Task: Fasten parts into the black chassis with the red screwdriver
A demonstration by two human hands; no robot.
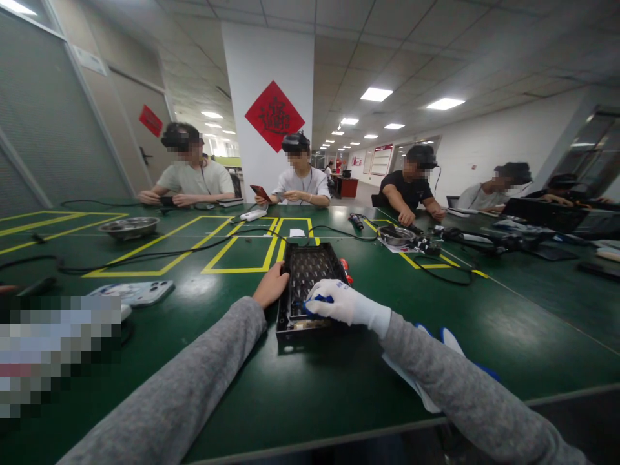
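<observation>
I judge this midway: my left hand (272,285) grasps the open black case (310,334), its studded insert (312,265) inside, while my gloved right hand's (341,302) curled fingers hide any grip.

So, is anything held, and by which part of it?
The left hand holds the black tray by its left side; whether the gloved right hand grips anything is unclear.

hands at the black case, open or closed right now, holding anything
Left hand: partly curled against the black case; grip unclear.
Right hand: gloved, fingers curled over the case; anything held is hidden.
</observation>
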